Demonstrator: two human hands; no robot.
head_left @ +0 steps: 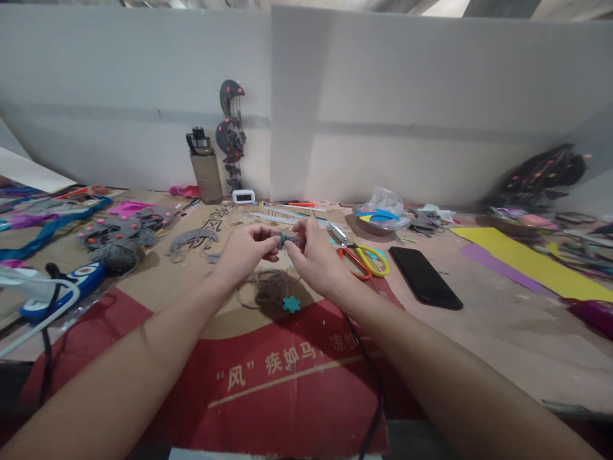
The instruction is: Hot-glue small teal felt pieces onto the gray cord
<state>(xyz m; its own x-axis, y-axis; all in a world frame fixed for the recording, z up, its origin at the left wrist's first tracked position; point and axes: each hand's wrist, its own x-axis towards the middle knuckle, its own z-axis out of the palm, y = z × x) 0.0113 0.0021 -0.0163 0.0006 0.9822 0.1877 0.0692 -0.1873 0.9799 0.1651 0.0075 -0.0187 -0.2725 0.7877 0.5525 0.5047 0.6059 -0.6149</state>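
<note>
Pinching a small teal-and-grey piece (282,241) between the fingertips of the left hand (253,248) and the right hand (313,252), above a printed cardboard sheet (287,358) spread over the desk (507,345). Gripping it from both sides, each grip closed, thumbs near one another (too small and too covered by fingers to tell thread from felt). Judging from this hold, partway through, with the piece not yet set down as complete. Seeing below the hands a coil of brown cord (272,289) lying loose, with a teal star-shaped cutout (291,304) at its edge and no visible join to the held piece. Finding a grey crescent piece (194,239) off to the left, trailing threads and lying flat, apparently not hung anywhere. Noting on the upright panel (182,76) a hanging string of grey crescents (231,137) dotted with pink, seemingly already assembled. Touching neither the orange-and-yellow-handled scissors (347,243) nor the black phone (425,277) farther right.
</note>
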